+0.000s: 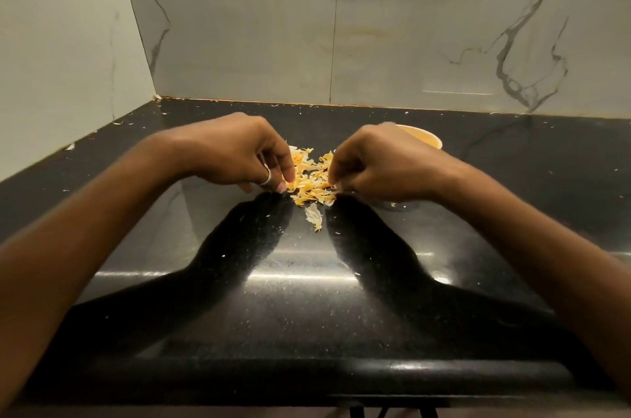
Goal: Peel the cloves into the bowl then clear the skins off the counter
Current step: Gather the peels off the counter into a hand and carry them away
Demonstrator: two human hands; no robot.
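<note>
Though nearby, bowl [425, 141] behind right hand [379, 164]

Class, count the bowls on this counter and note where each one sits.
1. The bowl stands on the black counter behind the right hand, which hides most of it; only its far rim shows. No other bowl is visible.
</note>
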